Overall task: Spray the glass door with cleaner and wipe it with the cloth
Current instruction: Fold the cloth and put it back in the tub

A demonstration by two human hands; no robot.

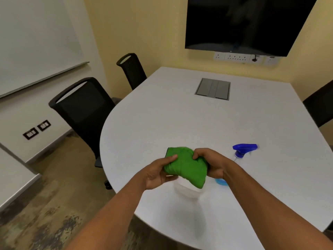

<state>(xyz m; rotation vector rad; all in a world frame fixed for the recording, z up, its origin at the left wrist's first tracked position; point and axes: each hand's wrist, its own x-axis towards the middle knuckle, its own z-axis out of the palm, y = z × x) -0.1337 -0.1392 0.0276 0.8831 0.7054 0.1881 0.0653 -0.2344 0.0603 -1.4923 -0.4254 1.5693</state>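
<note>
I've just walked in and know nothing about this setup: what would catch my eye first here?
The bright green folded cloth, gripped by the left hand and the right hand above the near end of the white rounded table. Just to the right stands a clear spray bottle with a blue trigger head, and a big dark wall screen hangs beyond.

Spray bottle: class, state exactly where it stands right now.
In the head view the spray bottle stands on the white table, just beyond the right hand, to the right of the green cloth that both hands hold.

Bunched green cloth (185, 166); upright blue-topped spray bottle (242, 151)
</note>
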